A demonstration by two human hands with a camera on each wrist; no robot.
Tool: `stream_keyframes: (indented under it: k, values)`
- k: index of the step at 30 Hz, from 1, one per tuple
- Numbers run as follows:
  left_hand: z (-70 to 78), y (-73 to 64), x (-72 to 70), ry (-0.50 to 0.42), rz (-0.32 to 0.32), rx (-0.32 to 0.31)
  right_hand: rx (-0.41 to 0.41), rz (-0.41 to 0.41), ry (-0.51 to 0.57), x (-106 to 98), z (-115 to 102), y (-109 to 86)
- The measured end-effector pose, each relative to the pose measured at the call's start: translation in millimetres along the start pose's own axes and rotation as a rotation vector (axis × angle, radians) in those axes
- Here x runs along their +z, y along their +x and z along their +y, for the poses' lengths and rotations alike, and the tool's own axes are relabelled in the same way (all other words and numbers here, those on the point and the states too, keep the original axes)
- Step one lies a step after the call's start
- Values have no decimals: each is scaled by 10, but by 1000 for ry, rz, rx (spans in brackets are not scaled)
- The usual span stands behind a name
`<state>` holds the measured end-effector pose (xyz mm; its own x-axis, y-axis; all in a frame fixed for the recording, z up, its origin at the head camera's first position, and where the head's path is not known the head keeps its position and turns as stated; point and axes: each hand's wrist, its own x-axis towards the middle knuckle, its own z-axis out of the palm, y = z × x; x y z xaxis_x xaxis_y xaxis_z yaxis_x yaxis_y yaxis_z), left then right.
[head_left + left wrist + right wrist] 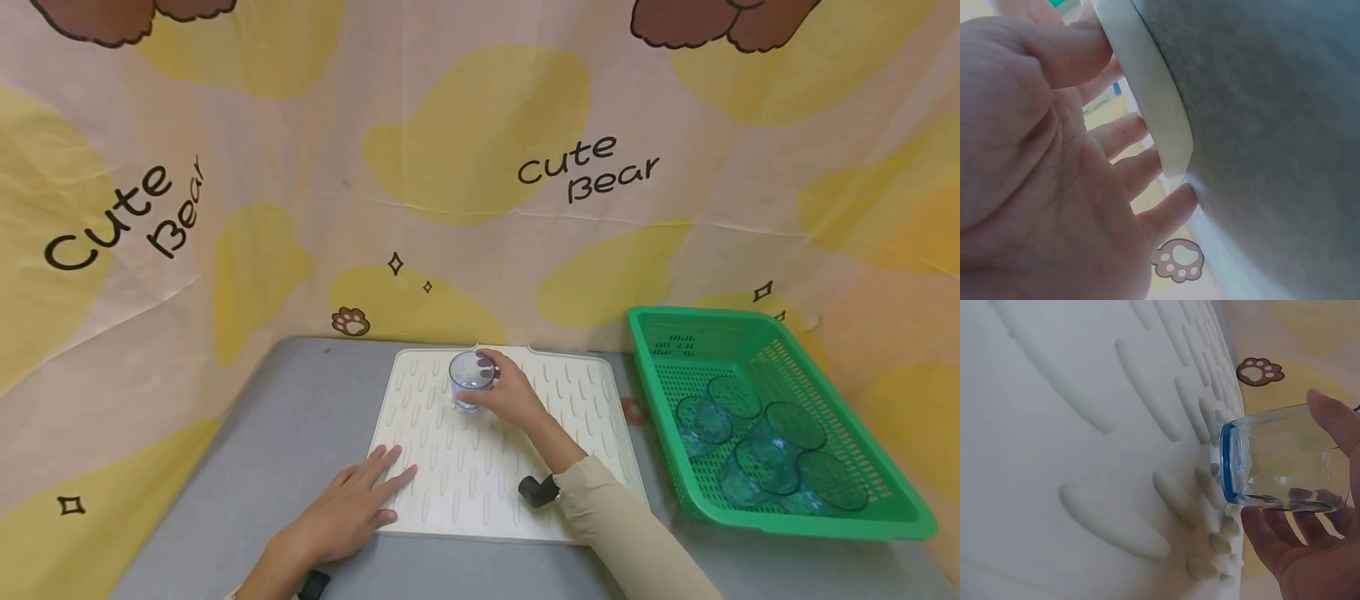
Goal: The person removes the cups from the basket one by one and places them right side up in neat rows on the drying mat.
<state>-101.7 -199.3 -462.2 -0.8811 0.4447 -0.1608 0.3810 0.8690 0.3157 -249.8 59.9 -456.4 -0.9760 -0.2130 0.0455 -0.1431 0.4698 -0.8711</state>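
A clear, bluish drinking glass (467,387) stands upright over the far middle of a white ridged mat (480,467). My right hand (510,392) grips it from the right side, thumb on the near side and fingers around the back. In the right wrist view the base of the glass (1272,459) is right at the mat's ridges (1141,387). My left hand (348,508) rests with fingers spread at the mat's near left corner. In the left wrist view its fingertips touch the mat's raised edge (1157,94).
A green plastic basket (678,492) stands to the right of the mat, with several similar glasses (757,467) inside. All of it is on a grey table (300,417). A printed fabric backdrop (480,250) hangs behind the table and along its left side.
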Motion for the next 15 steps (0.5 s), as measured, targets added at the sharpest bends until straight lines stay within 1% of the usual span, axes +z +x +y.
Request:
stream_keyframes:
  k: [7, 12, 15]
  values:
    - [-5, 13, 4, -10, -9, -15, 13, -1, -10, -4, 19, -2]
    - [-17, 5, -8, 0, 2, 13, 17, -19, 4, -10, -8, -18]
    - [-16, -25, -17, 4, 9, 30, 6, -28, 34, -65, -14, -72]
